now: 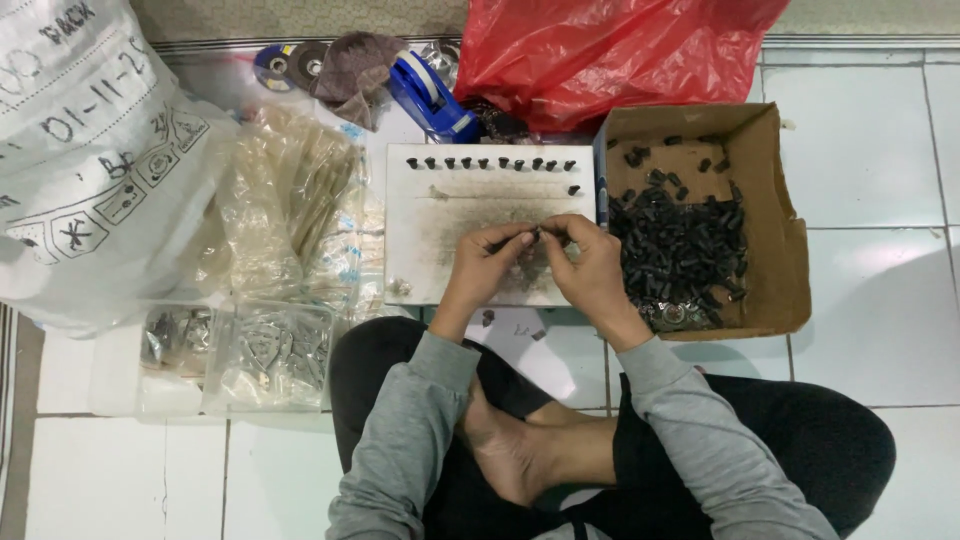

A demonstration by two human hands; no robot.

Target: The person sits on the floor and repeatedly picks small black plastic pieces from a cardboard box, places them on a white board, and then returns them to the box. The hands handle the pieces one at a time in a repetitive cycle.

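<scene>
over the middle of the white board (440,215) on the tiled floor, left hand (483,262) and right hand (592,268) meet fingertip to fingertip, each grip pinched shut on one small black part (536,234) held between them. its long axis is too small to tell; both hands are equally near it. along the board's far edge stands a row of black studs (488,163). just right of the board, a cardboard box (775,215) holds a heap of black parts (678,250), nearest the right hand. at left lie clear plastic bags (275,355) of metal pieces and a white sack (90,150); a red bag (600,50) lies far.
</scene>
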